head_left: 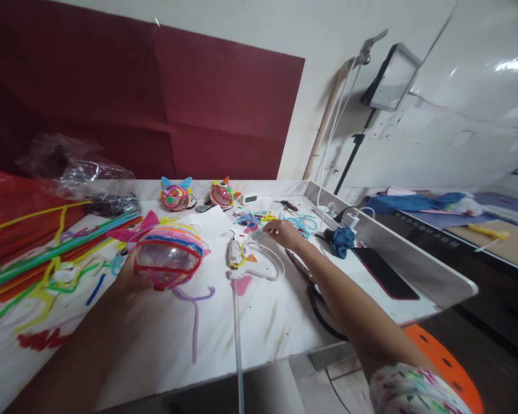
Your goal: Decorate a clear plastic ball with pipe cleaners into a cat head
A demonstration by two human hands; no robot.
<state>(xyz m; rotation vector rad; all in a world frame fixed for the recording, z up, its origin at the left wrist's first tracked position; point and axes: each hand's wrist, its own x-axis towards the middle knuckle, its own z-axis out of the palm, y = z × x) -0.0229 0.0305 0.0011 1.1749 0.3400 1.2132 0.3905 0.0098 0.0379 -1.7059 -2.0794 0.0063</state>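
My left hand (127,275) grips a clear plastic ball wrapped in coloured pipe cleaners (169,256), held just above the white table (267,322). A purple pipe cleaner (195,310) trails down from the ball. My right hand (280,232) reaches far across the table to a small heap of blue, pink and yellow pipe cleaner pieces (259,221); its fingers are curled onto them, and whether they hold a piece is hard to see. A white glue gun (242,261) lies between my two hands.
Long loose pipe cleaners (47,259) cover the left of the table. Two finished decorated balls (176,195) (222,194) stand at the back. Scissors (304,273), a phone (384,271), a blue bundle (342,240), a power strip (332,213) and a crumpled plastic bag (82,172) lie around.
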